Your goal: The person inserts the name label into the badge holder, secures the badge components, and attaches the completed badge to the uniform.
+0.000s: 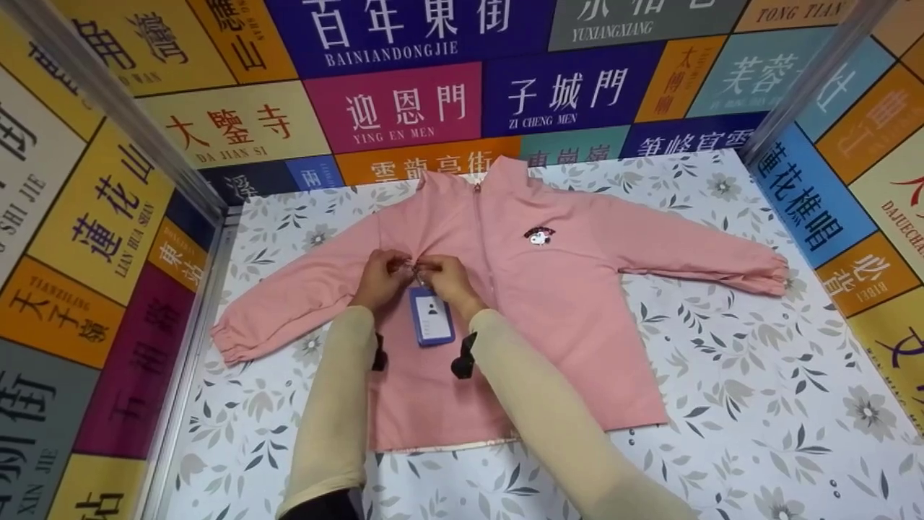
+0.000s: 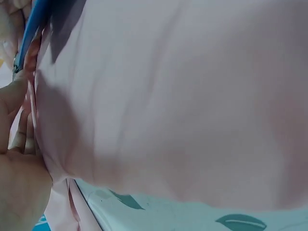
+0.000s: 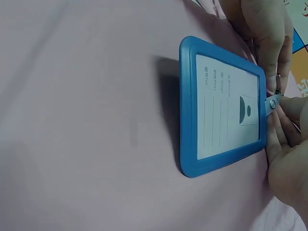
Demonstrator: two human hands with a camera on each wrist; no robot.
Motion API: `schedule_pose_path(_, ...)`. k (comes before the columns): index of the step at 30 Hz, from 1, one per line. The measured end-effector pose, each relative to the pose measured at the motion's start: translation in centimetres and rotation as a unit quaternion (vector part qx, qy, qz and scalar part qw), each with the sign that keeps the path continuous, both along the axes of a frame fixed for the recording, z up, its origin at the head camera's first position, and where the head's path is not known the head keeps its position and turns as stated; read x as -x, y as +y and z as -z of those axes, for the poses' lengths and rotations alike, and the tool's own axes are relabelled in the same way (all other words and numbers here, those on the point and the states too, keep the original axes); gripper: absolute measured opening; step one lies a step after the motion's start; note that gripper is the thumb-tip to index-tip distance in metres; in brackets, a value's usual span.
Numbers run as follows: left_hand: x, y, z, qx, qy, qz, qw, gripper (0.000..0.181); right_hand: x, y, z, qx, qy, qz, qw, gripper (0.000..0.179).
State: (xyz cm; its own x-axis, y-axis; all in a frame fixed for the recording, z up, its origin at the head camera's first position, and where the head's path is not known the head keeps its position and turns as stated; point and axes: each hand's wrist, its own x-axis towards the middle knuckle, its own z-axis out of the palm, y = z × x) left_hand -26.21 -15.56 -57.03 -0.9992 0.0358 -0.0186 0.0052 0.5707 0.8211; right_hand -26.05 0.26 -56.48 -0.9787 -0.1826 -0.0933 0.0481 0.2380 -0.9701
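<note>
A pink zip-up jacket (image 1: 570,310) lies spread front up. On its chest, left of the zip, hangs a blue-framed ID badge (image 1: 433,321) with a white card, a portrait icon and printed lines. A short strap with a snap (image 3: 273,103) and a metal clip join it at the top. My left hand (image 1: 380,280) pinches gathered cloth of the jacket beside the clip. My right hand (image 1: 449,279) pinches at the badge's clip, thumb close by the strap. Both hands' fingertips meet there and partly hide the clip. In the left wrist view the badge (image 2: 31,31) appears edge-on.
Under the jacket is a white table cover (image 1: 722,390) with grey leaves and flowers. Colourful panels (image 1: 404,101) with place names stand behind and at both sides. A metal rail (image 1: 191,339) runs along the left edge. A small cartoon patch (image 1: 539,235) sits on the chest.
</note>
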Motion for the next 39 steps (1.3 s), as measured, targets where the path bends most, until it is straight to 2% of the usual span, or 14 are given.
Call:
schedule_pose_path(5,-0.44,-0.11,0.12,-0.026,0.033,0.002,0.9991,0.027,-0.24,-0.15,0.3,0.007,0.006,0.01,0.9999,0.033)
schedule_pose_path(11,-0.63,0.06,0.31,-0.021,0.053,0.002,0.9984,0.024,-0.33,-0.25,0.5,0.013,0.012,0.019,0.9997,0.036)
schedule_pose_path(18,-0.52,0.27,0.9,-0.02,0.087,-0.025,0.9957,0.018,-0.42,-0.23,0.69,0.001,0.03,0.019,0.9994,0.039)
schedule_pose_path(25,-0.4,0.43,1.01,-0.026,0.1,-0.05,0.9934,0.016,-0.58,-0.27,0.65,-0.007,0.048,0.03,0.9984,0.038)
schedule_pose_path(33,-0.34,0.71,0.82,-0.014,0.122,-0.067,0.9901,0.013,-0.71,-0.48,0.73,-0.026,0.076,0.037,0.996,0.035)
schedule_pose_path(36,-0.37,0.84,0.74,-0.008,0.126,-0.074,0.9892,0.012,-0.76,-0.54,0.84,-0.041,0.096,0.042,0.9936,0.034)
schedule_pose_path(39,-0.29,0.85,0.89,-0.008,0.116,-0.08,0.99,0.012,-0.82,-0.55,0.97,-0.06,0.112,0.046,0.9908,0.034)
